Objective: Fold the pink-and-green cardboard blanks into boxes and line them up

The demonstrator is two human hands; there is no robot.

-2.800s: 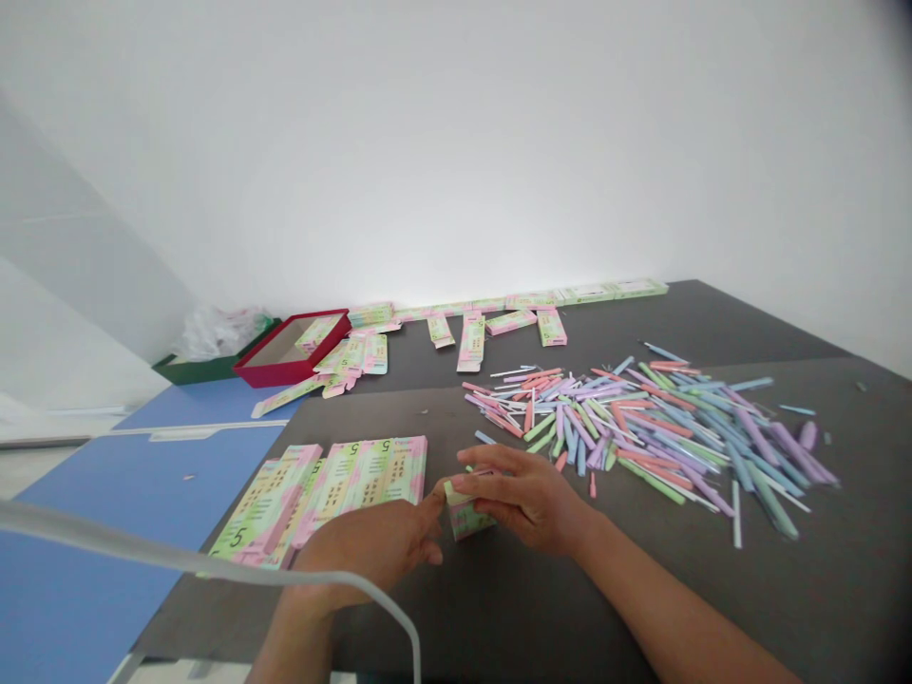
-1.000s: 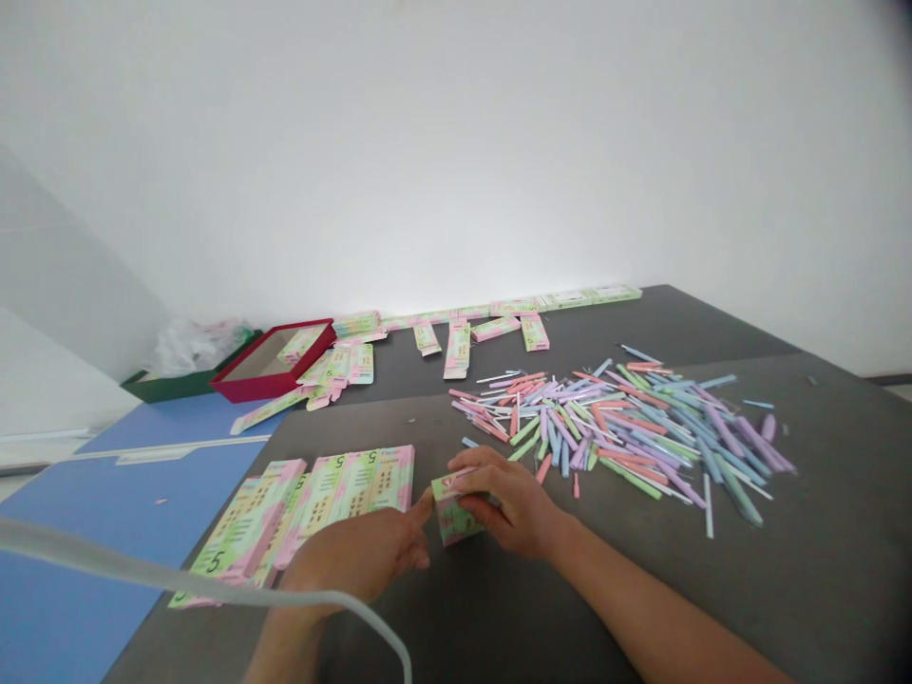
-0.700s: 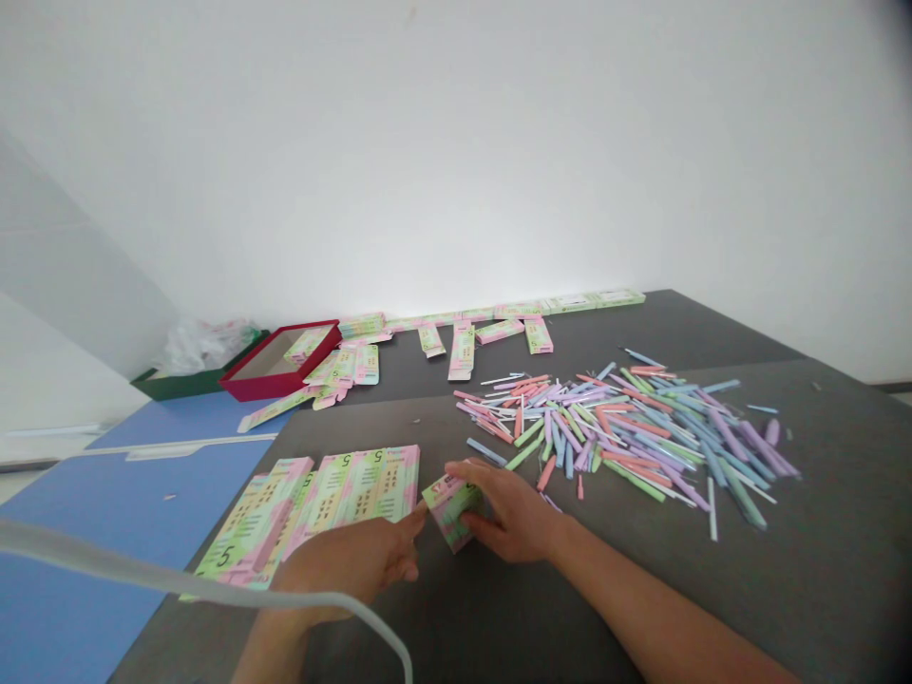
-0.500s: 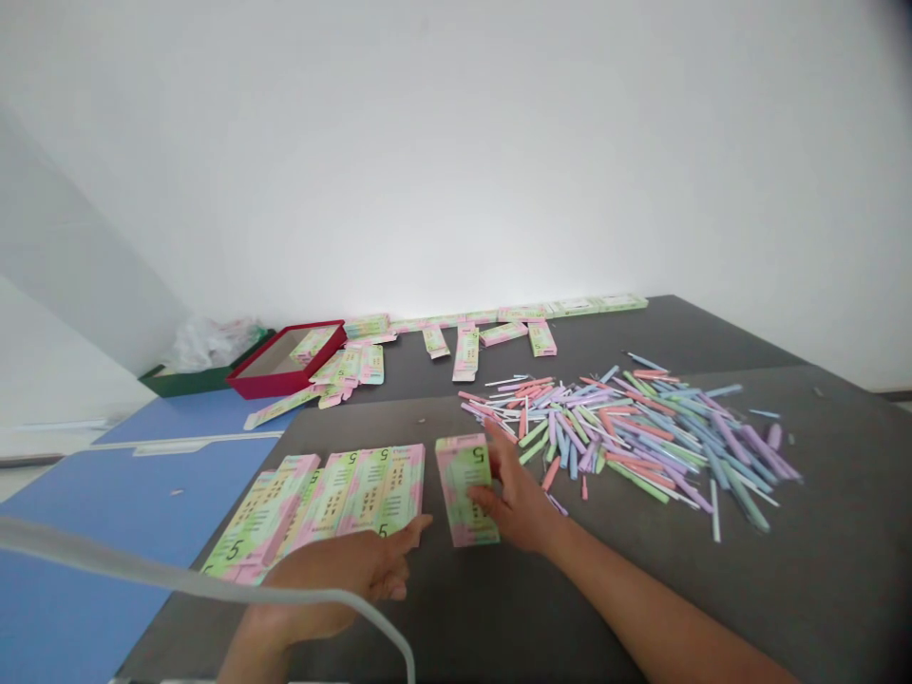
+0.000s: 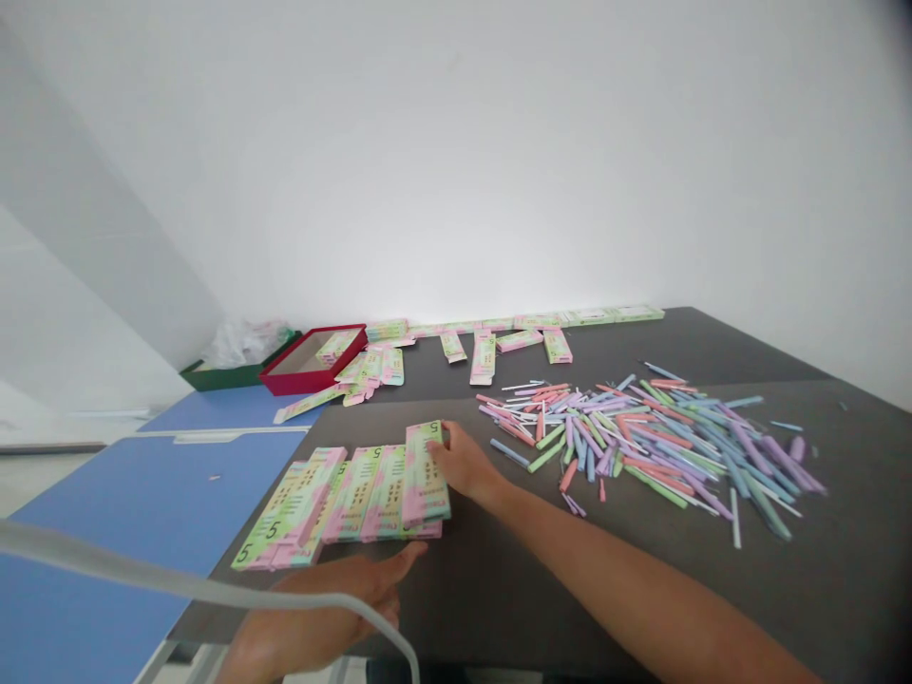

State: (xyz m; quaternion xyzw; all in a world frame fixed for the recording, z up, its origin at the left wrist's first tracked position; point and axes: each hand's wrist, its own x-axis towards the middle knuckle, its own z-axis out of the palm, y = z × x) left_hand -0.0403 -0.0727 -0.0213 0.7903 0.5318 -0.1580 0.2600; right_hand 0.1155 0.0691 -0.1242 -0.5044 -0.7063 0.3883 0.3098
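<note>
Watching from beside the table, the nearest thing is a thin white cable (image 5: 142, 560) curving across the foreground. Just past it, the person's left hand (image 5: 334, 598) lies open and palm-down on the dark grey tabletop (image 5: 513, 598), its fingers spread toward the lower edge of a row of flat pink-and-green printed cartons (image 5: 342, 503) without quite touching them. The right arm reaches in from the lower right, and the right hand (image 5: 463, 465) sits half-closed, with its fingers (image 5: 442, 435) curled against the upper end of a narrow pink-and-green carton (image 5: 426, 475). Whether that hand is truly gripping or only pressing, I can't tell. That carton, printed with a large 5, lies on top of the right end of the row, slightly skewed. To the left of the row stretches a blue folder (image 5: 142, 503). To the right spreads a loose heap of pastel paper sticks (image 5: 641, 446) in pink, lilac, blue and green, lying crisscrossed. Farther along the table, more printed cartons (image 5: 484, 359) lie scattered and in a line near the wall. A red box (image 5: 299, 385) holds one of them, with a green tray (image 5: 214, 378) and a crumpled plastic bag (image 5: 246, 344) behind it, against the white wall (image 5: 456, 161).
</note>
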